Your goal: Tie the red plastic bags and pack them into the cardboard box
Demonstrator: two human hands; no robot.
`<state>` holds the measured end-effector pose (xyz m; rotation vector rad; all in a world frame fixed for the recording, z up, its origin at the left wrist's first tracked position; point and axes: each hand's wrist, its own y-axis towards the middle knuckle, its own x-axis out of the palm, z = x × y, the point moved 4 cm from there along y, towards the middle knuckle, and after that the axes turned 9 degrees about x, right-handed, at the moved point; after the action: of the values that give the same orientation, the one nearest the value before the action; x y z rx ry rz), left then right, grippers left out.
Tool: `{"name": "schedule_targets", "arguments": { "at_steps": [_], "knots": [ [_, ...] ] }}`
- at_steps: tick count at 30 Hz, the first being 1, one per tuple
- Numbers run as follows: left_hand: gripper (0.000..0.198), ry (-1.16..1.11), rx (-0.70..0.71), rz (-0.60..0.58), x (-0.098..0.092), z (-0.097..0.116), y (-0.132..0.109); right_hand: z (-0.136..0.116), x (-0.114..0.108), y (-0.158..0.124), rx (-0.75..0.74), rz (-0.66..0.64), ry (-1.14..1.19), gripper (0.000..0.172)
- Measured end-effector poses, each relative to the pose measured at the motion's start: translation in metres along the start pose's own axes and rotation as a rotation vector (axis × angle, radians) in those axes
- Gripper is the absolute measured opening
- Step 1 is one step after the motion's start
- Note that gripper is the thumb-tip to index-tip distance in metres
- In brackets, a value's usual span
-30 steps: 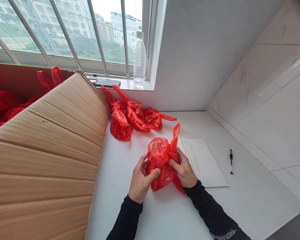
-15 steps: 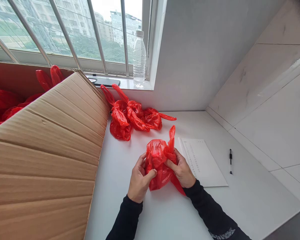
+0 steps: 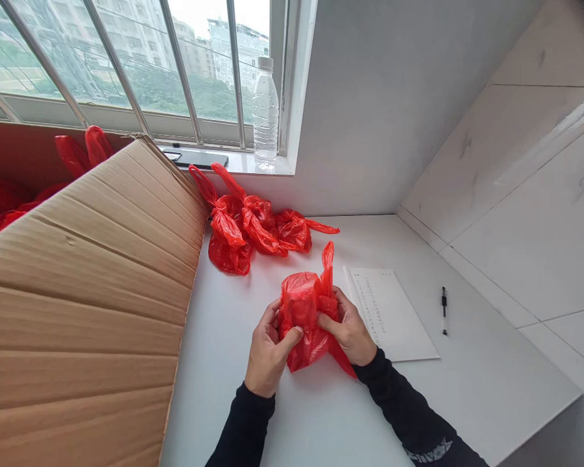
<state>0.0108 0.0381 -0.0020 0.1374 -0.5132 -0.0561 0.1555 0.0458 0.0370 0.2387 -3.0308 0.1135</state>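
Observation:
Both of my hands grip a crumpled red plastic bag [image 3: 305,318] just above the white table [image 3: 467,402]. My left hand [image 3: 267,353] pinches its left side between thumb and fingers. My right hand [image 3: 351,331] is closed on the bag's right side, where a twisted handle sticks up. Behind it, near the wall, lie several knotted red bags [image 3: 253,224] in a small heap.
A big open cardboard box [image 3: 92,292] fills the left, with more red bags [image 3: 10,198] inside. A printed sheet of paper [image 3: 394,314] lies right of my hands, and a pen [image 3: 444,310] farther right. A water bottle [image 3: 265,113] and a dark phone [image 3: 199,157] sit on the window sill.
The bag has been squeezed tighter between my hands and its upright handle has straightened. The view has shifted slightly to the right.

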Motion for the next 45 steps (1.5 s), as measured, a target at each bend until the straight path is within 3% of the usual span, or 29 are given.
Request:
{"name": "schedule_targets", "arguments": {
  "at_steps": [4,9,12,24,30,35,41,45],
  "knots": [
    [0.053,0.009,0.002,0.000,0.000,0.001,0.000,-0.001,0.000,0.000,-0.002,-0.023,0.007,0.036],
    [0.052,-0.006,-0.003,0.035,0.002,0.005,0.000,-0.011,0.008,-0.004,-0.058,-0.153,-0.008,0.059],
    [0.054,-0.020,-0.016,0.050,0.003,0.006,0.001,-0.013,0.009,-0.004,-0.072,-0.159,-0.042,0.065],
    [0.061,-0.025,-0.058,0.048,0.001,0.002,0.004,-0.006,-0.001,0.004,-0.051,-0.056,-0.011,0.051],
    [0.059,-0.055,-0.066,0.037,0.003,0.004,0.002,-0.010,0.005,-0.002,-0.032,-0.096,-0.019,0.070],
    [0.059,-0.050,-0.062,0.026,0.003,0.003,0.001,-0.006,0.003,0.000,-0.044,-0.027,-0.032,0.061],
    [0.061,-0.069,-0.062,0.050,0.006,0.005,0.001,-0.007,0.001,0.001,-0.045,-0.032,-0.072,0.052],
    [0.067,-0.085,-0.064,0.093,0.007,0.009,0.000,-0.008,0.008,-0.004,-0.024,-0.165,-0.050,0.075]
  ]
}}
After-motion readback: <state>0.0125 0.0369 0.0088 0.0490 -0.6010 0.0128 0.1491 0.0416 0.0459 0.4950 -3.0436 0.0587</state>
